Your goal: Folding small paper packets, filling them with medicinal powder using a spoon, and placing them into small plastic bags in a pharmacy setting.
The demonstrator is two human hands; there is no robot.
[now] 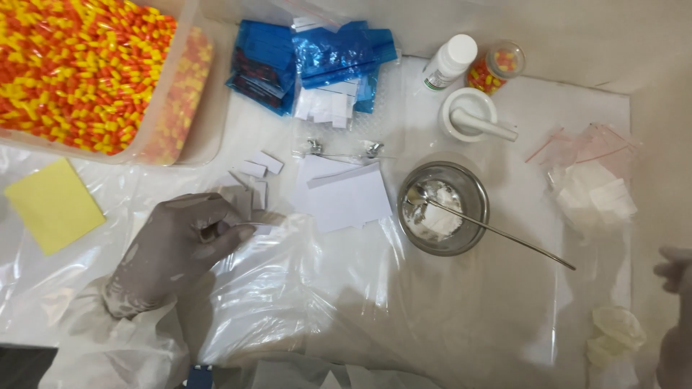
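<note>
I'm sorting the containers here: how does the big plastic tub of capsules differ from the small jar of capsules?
The large clear plastic tub sits open at the top left, heaped with orange-and-yellow capsules; the small clear round jar stands beside the white plastic bottle at top centre and holds far fewer. The tub is rectangular and far bigger; the jar is round and small. Both hold the same orange-and-yellow capsules.

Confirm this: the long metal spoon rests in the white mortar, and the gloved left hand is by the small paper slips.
Not quite. In the head view the long metal spoon rests in the steel bowl of white powder; the white mortar holds a pestle. The gloved left hand is indeed by the paper slips.
</note>
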